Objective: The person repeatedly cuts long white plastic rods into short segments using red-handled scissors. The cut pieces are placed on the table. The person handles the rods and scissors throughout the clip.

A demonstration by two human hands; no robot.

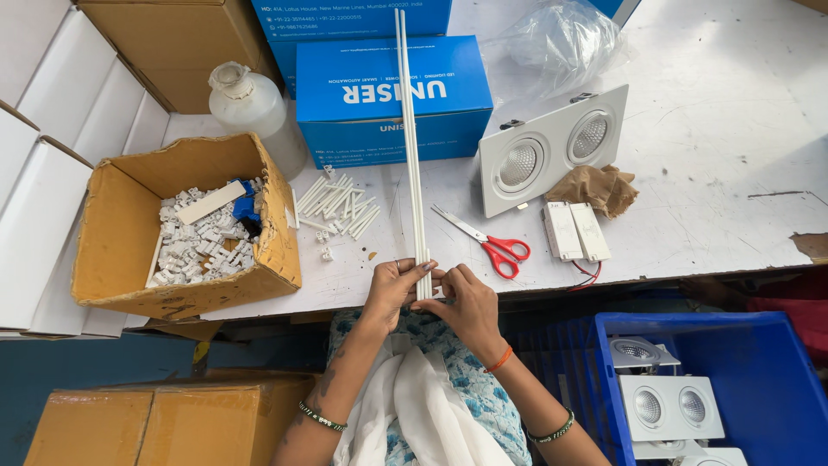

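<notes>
Both hands meet at the near edge of the white table (733, 173) and grip the near end of a bundle of long thin white tubes (410, 138). The tubes run straight away from me, over a blue carton (388, 91). My left hand (395, 289) pinches the bundle from the left, and my right hand (466, 302) holds it from the right and below. Just left of the tubes lies a pile of short cut white tube pieces (338, 203). Red-handled scissors (487, 244) lie just to the right.
An open cardboard box (116, 250) of small white plastic connectors sits at left, a translucent bottle (254, 108) behind it. A white twin downlight fitting (552, 151), two white driver units (576, 231), crumpled brown paper and a plastic bag lie right. A blue crate (768, 345) holds more fittings.
</notes>
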